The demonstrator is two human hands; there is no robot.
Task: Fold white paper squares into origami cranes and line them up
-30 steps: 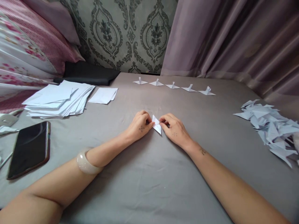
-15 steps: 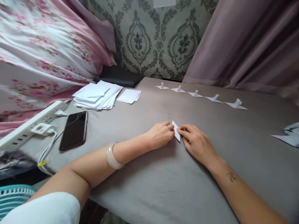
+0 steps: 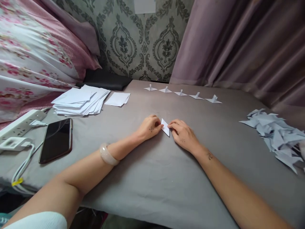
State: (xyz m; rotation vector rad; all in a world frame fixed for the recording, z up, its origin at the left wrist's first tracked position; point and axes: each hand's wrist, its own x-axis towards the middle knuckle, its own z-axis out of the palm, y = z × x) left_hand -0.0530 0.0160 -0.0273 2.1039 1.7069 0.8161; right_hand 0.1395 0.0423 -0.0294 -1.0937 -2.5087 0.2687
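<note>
A small white folded paper (image 3: 165, 128), shaped like a slanted diamond, lies on the grey cloth between my hands. On its left edge, my left hand (image 3: 150, 128) is closed, thumb and fingertips pinching the paper. My right hand (image 3: 184, 135) grips the opposite edge with its fingers curled and pressed together. Beyond them stands a row of several folded paper pieces (image 3: 181, 93), each with pointed ends flat and a small tab sticking up.
At the left are a stack of white paper sheets (image 3: 78, 101), a smaller pile of sheets (image 3: 117, 99), a phone (image 3: 56, 140) and a white power strip (image 3: 22, 127) with cables. A heap of folded papers (image 3: 277, 133) lies at the right. Curtains (image 3: 214, 41) hang behind.
The view has turned to the right, bringing the heap of folded papers into sight. My left hand has rotated so its thumb shows at the paper's edge; both hands stay at the folded paper.
</note>
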